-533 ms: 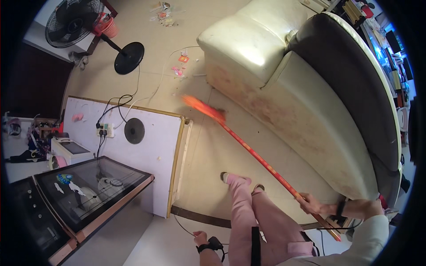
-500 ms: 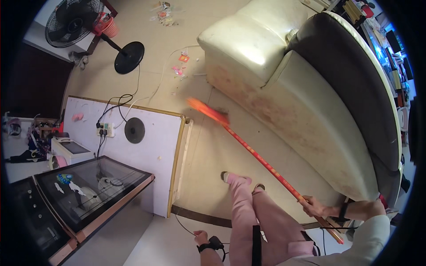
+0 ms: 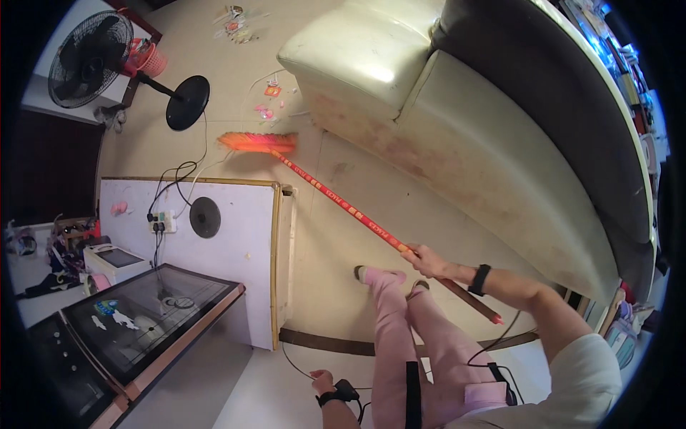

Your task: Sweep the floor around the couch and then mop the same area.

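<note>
My right hand (image 3: 426, 262) is wrapped round the red, patterned handle of a broom (image 3: 343, 205). Its orange-pink bristle head (image 3: 257, 143) rests on the beige floor, beyond the far end of the low white partition. The handle's tail end sticks out below my forearm. Low in the picture, my left hand (image 3: 323, 382) is held near my left thigh with its fingers curled. A thin dark cable runs up to its edge; whether the fingers grip it is hidden. Bits of pink and orange litter (image 3: 266, 112) lie just past the bristles.
A pale, stained sofa (image 3: 486, 171) curves along the right. At the left stand a black fan (image 3: 187, 104), a pink basket (image 3: 148, 58) and a glass-topped cabinet (image 3: 150, 314). Loose cords (image 3: 187, 169) trail over the partition (image 3: 243, 236). More litter (image 3: 236, 27) lies far back.
The broom head has swung left and away over the floor. My right hand has moved forward and left with the handle. The left hand has barely moved; the whole view has shifted slightly.
</note>
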{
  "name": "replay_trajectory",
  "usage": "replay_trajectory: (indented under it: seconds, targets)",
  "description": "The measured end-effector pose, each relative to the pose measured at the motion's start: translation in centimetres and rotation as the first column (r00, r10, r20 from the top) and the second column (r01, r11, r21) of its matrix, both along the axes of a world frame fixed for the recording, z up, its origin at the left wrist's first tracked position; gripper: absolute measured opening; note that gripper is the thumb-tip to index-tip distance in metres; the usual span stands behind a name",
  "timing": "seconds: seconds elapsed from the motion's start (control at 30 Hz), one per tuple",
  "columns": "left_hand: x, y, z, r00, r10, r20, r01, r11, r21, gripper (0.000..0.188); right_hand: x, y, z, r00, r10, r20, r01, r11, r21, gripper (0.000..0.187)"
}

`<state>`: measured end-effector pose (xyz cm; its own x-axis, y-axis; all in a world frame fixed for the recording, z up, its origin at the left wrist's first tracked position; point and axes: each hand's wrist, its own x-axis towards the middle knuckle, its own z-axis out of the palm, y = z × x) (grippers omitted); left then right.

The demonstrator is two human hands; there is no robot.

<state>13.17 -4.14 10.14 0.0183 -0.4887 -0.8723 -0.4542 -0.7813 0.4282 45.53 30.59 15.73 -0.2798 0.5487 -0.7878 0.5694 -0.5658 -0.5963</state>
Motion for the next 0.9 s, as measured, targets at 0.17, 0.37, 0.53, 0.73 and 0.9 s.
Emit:
replay_trajectory:
  seconds: [0.17,0.37,0.53,0.73,0.9]
  targets:
    - [-1.9,-6.3,-2.4,0.991,-0.005,-0.136,0.029,0.985,0.168,0.017,4.6,-4.6,8.5,0.996,-0.013,-0.086,-0.012,0.956,-0.292,0.033]
    - [0.5,-0.4,-0.7,1.000,-0.002,-0.005,0.003,0.996,0.094,0.015,11.7,-11.7,15.5,0.975,-0.203,0.086,0.216,0.801,-0.558,0.034]
    - [-1.5,-5.1,-1.9,0.996,0.067,-0.051,-0.060,0.990,0.132,0.015,7.7,-12.4,12.5,0.966,-0.254,0.052,0.227,0.732,-0.643,0.038]
    - [0.5,-1.5,-1.9,1.000,-0.028,0.011,0.025,0.984,0.178,0.018,5.2,-10.8,7.4,0.974,-0.220,0.057,0.222,0.870,-0.440,0.041]
    - [-4.1,-9.2,-3.7,0.977,-0.176,-0.123,0.184,0.981,0.064,0.016,-4.4,-3.3,-0.6,0.983,-0.073,-0.167,0.062,0.996,-0.070,0.037]
